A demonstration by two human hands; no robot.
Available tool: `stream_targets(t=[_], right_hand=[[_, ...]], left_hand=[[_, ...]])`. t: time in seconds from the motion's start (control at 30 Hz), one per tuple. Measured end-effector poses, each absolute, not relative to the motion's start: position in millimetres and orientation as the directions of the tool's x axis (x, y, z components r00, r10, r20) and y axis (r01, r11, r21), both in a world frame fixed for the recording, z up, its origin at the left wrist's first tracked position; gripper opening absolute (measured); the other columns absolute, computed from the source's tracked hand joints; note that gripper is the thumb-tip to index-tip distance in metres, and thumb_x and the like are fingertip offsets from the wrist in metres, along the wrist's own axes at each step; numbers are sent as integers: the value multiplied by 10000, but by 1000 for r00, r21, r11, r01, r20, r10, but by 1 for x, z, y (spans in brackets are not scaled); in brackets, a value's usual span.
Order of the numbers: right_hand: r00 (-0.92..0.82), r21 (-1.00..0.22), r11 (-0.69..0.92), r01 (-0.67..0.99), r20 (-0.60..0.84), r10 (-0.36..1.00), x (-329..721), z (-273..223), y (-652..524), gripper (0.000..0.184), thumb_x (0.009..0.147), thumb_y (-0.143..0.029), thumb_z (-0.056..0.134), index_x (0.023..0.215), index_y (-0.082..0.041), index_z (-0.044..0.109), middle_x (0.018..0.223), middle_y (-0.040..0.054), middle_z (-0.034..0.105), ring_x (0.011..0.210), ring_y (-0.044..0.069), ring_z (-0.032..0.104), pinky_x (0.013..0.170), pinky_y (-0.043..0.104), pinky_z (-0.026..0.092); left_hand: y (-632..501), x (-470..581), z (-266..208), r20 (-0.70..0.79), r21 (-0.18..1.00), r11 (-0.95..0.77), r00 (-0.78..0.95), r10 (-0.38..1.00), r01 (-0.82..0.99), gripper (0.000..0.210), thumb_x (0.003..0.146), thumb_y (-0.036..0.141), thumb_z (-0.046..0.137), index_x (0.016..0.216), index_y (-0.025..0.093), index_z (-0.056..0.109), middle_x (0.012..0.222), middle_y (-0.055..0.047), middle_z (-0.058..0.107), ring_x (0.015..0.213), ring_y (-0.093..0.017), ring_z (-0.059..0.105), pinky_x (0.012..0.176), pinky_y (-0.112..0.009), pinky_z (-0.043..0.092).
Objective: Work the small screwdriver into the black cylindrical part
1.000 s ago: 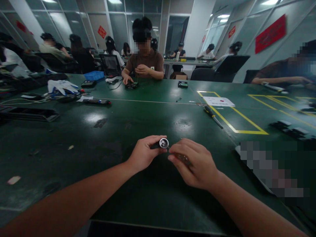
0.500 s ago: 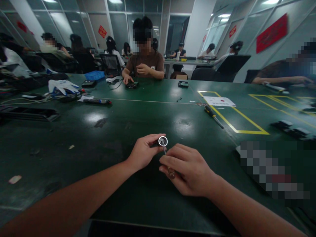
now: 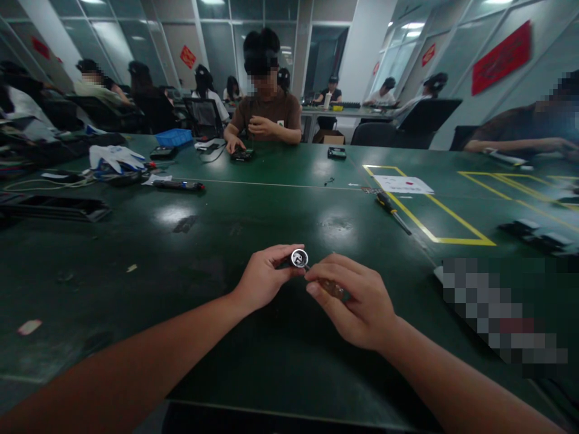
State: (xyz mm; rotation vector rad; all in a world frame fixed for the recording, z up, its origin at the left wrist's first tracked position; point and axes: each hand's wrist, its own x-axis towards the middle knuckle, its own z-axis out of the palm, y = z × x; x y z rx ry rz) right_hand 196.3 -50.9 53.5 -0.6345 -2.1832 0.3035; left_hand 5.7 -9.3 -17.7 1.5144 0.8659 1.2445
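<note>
Seen from the head: gripping with the left hand [image 3: 259, 280] a small dark tube [image 3: 299, 258] with a shiny metal rim, with fingers and thumb closed on its side. Held with the open end facing back to the viewpoint, probably in order to show the pale metal piece [image 3: 298, 260] inside. Situated over the near part of the green counter [image 3: 203, 235], apparently raised from it.

Gripping with the right hand [image 3: 357, 298] a slim tool, probably a translucent-handled screwdriver [image 3: 332, 287], pinched near the front, with the other fingers folded inward; perhaps so for fine control more than for force. Pointing with the thin shaft to the rim, just beside it; impossible to tell whether touching.

Holding both hands close together, likely to steady the fine work.

Lying farther away, just beside the yellow tape [image 3: 465, 242]: a black-and-yellow screwdriver [image 3: 393, 213], unused, possibly left within reach. Lying on the left: white-and-blue gloves [image 3: 113, 158], near a blue tray [image 3: 173, 137], maybe placed aside to give room. Seated opposite: a co-worker [image 3: 269, 114], with one hand on a dark device [image 3: 242, 155].
</note>
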Motion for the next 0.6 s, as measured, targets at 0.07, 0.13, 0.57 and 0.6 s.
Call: stream_targets(t=[0.07,0.13,0.57,0.6], right_hand=[[-559,-396,857,328,650,514,196,53,-51,85,941,-162,595,993,-191,656,821,41,646,706,156,590,636,293,477],[-616,-350,883,311,633,468,194,52,-53,98,931,-170,599,996,-195,668,834,49,654,722,167,589,639,304,476],[-646,-303,898,319,623,441,194,50,-52,111,922,-170,624,1026,-180,661,854,52,653,745,170,585,661,307,472],[-621,-311,892,326,641,451,195,51,-51,117,919,-159,624,1031,-176,653,852,50,652,740,165,588,657,301,471]], left_hand=[[-9,6,-17,291,957,-286,210,933,-55,404,757,205,812,1158,213,761,1228,-95,722,1142,-255,677,1060,-436,507],[-9,8,-17,277,961,-268,189,942,-74,414,741,210,826,1149,205,760,1229,-93,724,1137,-251,681,1056,-437,514],[-9,5,-18,286,958,-282,221,932,-52,402,756,194,818,1154,213,765,1250,-96,715,1175,-259,664,1089,-436,490],[-9,4,-19,295,955,-293,228,928,-42,397,761,196,816,1154,219,767,1247,-95,716,1178,-261,663,1096,-439,483]])
